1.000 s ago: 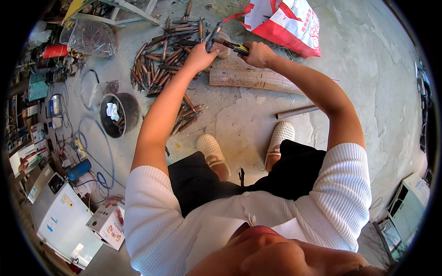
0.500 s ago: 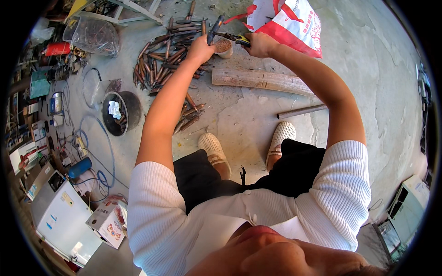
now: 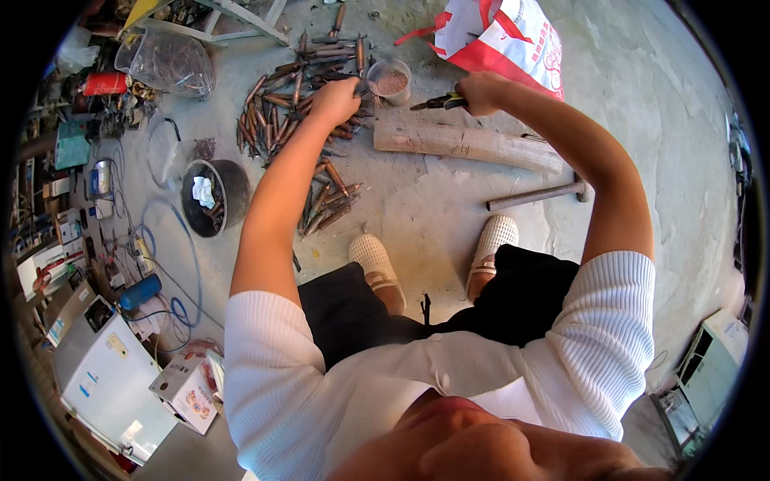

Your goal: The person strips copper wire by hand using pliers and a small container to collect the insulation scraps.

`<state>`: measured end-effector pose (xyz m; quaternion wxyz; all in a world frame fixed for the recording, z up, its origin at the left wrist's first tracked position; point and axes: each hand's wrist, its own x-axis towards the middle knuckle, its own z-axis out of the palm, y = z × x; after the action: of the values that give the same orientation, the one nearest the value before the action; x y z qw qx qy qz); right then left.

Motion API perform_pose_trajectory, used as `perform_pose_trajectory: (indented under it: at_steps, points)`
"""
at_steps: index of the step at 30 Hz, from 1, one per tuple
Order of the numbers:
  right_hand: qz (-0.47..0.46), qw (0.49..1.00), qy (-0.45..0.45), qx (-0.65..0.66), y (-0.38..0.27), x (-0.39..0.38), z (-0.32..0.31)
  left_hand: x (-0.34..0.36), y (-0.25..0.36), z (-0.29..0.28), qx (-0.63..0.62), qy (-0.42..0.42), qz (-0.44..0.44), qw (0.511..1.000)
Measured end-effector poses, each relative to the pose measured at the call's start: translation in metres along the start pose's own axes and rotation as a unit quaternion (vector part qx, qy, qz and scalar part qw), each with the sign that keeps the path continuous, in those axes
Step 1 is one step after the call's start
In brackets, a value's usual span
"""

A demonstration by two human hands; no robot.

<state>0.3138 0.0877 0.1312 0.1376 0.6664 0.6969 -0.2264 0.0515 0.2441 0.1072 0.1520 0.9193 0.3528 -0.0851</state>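
Beside the pile of rusty-brown, tapered metal tubes [image 3: 277, 120], my left hand [image 3: 337, 103] is closed around a dark tube-shaped piece. Only a small end of that piece shows, close to the rim of a clear cup [image 3: 391, 94] filled with reddish-brown grains. My right hand [image 3: 481, 92] grips pliers [image 3: 437, 103] with black and yellow handles. Their jaws point left, to the right of the cup and apart from it. Below both hands lies a long wooden block [image 3: 465, 147].
A hammer [image 3: 533, 197] lies near my right shoe. Beyond my right hand stands a white and red bag [image 3: 497, 48]. To the left are a black bucket [image 3: 233, 196], a clear plastic bag [image 3: 172, 64], cables and boxes. More tubes [image 3: 333, 210] lie near my left shoe.
The pliers have come off the dark piece, and my hands have moved apart. My left hand has lowered and turned the piece down toward the cup. The hammer's head has come into view.
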Motion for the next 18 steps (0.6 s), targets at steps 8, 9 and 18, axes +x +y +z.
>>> perform_pose_trajectory:
  at_steps: [8,9,18]
  points:
    - [0.052,0.985,0.091,0.137,-0.016,0.0,0.019,0.02,0.02,-0.004,-0.06,0.021,-0.006,0.998]
    - [0.064,0.985,0.078,0.14,-0.02,-0.001,0.015,0.02,0.022,-0.005,-0.06,0.011,-0.015,0.998]
    - [0.121,0.981,0.022,0.149,-0.017,-0.035,0.021,0.011,0.02,-0.001,-0.041,-0.007,-0.012,0.999]
